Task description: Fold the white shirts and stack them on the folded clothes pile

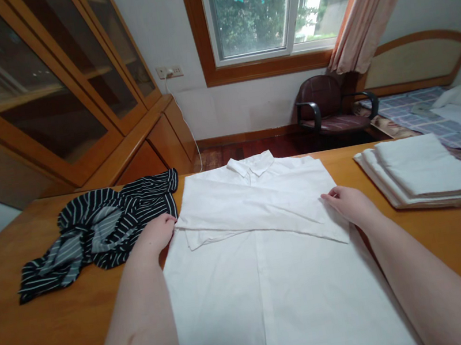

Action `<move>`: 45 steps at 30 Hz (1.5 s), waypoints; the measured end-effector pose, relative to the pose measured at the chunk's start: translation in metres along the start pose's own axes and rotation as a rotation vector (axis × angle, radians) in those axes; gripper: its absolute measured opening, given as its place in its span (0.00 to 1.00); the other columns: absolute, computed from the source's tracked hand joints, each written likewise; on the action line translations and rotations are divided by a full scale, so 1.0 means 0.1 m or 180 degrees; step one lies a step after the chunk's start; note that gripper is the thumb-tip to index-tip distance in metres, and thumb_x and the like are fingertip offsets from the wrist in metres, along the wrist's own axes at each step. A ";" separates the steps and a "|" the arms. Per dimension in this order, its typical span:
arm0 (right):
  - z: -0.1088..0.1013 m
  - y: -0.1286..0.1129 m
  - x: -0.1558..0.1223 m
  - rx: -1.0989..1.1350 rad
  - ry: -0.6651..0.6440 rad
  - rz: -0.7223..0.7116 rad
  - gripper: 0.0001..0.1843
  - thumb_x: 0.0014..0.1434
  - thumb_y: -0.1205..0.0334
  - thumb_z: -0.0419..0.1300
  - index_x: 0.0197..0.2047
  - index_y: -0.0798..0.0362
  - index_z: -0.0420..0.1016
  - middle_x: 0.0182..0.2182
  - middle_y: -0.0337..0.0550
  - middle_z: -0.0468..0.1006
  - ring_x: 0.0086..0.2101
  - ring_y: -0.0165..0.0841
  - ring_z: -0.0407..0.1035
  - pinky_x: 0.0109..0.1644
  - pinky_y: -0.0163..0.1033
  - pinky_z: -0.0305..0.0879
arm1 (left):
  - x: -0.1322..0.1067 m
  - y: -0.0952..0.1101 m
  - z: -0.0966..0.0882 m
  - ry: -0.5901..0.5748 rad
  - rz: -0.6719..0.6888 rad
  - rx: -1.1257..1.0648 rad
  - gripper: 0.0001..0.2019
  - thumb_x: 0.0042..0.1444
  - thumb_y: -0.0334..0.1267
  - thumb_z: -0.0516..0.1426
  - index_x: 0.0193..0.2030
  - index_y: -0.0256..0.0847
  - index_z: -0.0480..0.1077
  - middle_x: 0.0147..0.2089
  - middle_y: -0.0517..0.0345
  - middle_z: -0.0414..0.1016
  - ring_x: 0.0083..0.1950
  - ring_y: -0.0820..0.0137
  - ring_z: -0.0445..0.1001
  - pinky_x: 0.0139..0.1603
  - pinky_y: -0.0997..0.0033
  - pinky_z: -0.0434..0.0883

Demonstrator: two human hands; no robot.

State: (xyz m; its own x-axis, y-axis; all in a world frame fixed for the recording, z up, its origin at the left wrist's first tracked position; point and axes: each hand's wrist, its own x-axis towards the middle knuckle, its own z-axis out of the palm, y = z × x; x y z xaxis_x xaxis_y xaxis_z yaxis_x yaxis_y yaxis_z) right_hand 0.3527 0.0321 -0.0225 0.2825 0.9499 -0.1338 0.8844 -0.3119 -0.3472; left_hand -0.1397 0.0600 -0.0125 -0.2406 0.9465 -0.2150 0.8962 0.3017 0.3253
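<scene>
A white collared shirt (269,283) lies face down on the wooden table (42,336), collar at the far edge, both sleeves folded across its back. My left hand (157,233) rests at the shirt's left edge, fingers curled onto the folded sleeve end. At the right edge, my right hand (349,203) has its fingers pinched on the fabric near the other sleeve fold.
A black-and-white striped garment (99,228) lies crumpled left of the shirt. A stack of folded white clothes (419,175) sits at the right. Beyond the table are a dark armchair (325,105), a bed (443,109), a wooden glass-door cabinet (46,91) and a window.
</scene>
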 end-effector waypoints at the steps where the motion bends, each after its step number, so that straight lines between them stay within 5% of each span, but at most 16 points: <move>1: 0.01 0.01 0.00 -0.0029 0.0005 -0.0019 0.19 0.55 0.44 0.53 0.32 0.50 0.75 0.30 0.45 0.78 0.32 0.37 0.70 0.30 0.37 0.56 | 0.00 0.01 0.00 0.0022 0.0013 0.0002 0.13 0.54 0.44 0.49 0.35 0.42 0.72 0.38 0.53 0.77 0.37 0.62 0.73 0.33 0.70 0.64; 6: 0.01 0.08 0.02 -0.0045 0.0151 -0.0018 0.23 0.57 0.44 0.49 0.32 0.52 0.76 0.28 0.49 0.77 0.30 0.39 0.69 0.30 0.38 0.55 | 0.02 0.03 0.04 0.0102 -0.0027 0.0099 0.13 0.46 0.48 0.58 0.32 0.41 0.73 0.36 0.53 0.77 0.35 0.62 0.73 0.32 0.71 0.64; 13: -0.14 0.24 0.08 0.0450 0.0755 0.0414 0.28 0.63 0.49 0.38 0.32 0.54 0.75 0.27 0.50 0.78 0.29 0.37 0.68 0.31 0.39 0.54 | 0.09 -0.05 0.10 0.0051 -0.0077 -0.0061 0.10 0.48 0.44 0.57 0.32 0.40 0.73 0.34 0.53 0.77 0.33 0.64 0.73 0.32 0.70 0.65; 28: -0.04 0.30 0.15 0.0868 0.0459 0.0272 0.31 0.63 0.44 0.38 0.26 0.53 0.74 0.27 0.50 0.78 0.27 0.37 0.69 0.30 0.39 0.56 | 0.15 -0.16 0.13 -0.0001 -0.0141 -0.0452 0.10 0.49 0.43 0.54 0.31 0.42 0.74 0.32 0.54 0.78 0.34 0.62 0.75 0.32 0.69 0.67; 35: -0.03 0.22 0.11 0.0326 0.0162 -0.0130 0.31 0.61 0.42 0.40 0.28 0.53 0.76 0.29 0.49 0.78 0.32 0.39 0.70 0.33 0.38 0.57 | 0.21 -0.23 0.15 0.0234 -0.0240 -0.0643 0.17 0.53 0.50 0.49 0.28 0.42 0.74 0.26 0.52 0.75 0.29 0.60 0.73 0.29 0.65 0.66; 45: -0.05 0.10 0.04 -0.0119 0.0140 -0.0232 0.26 0.59 0.41 0.47 0.29 0.51 0.75 0.26 0.47 0.76 0.31 0.38 0.69 0.29 0.36 0.53 | 0.03 -0.15 -0.01 -0.0227 0.0180 -0.0395 0.16 0.44 0.47 0.57 0.39 0.43 0.73 0.36 0.57 0.78 0.36 0.64 0.75 0.34 0.72 0.67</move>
State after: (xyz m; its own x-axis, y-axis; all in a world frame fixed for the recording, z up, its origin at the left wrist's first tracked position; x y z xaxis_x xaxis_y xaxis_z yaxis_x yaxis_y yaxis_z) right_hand 0.3642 0.0327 -0.0215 0.2323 0.9703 -0.0681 0.9162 -0.2418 -0.3195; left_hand -0.1538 0.0582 -0.0171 -0.1600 0.9532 -0.2567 0.8535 0.2642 0.4491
